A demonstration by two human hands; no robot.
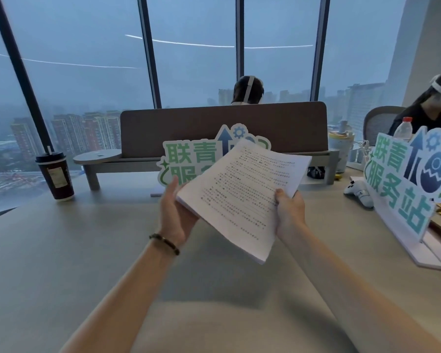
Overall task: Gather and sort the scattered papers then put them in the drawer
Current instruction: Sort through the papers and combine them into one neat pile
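A stack of white printed papers is held up above the grey desk, tilted with its far end higher. My left hand grips the stack's left edge, thumb on top, a dark bead bracelet on the wrist. My right hand holds the stack's right edge, thumb on the printed page. No drawer is in view.
A dark takeaway cup with a straw stands at the left. Behind the papers are a green sign and a brown divider screen. At the right stand a second sign, a white game controller and a bottle; two people sit beyond.
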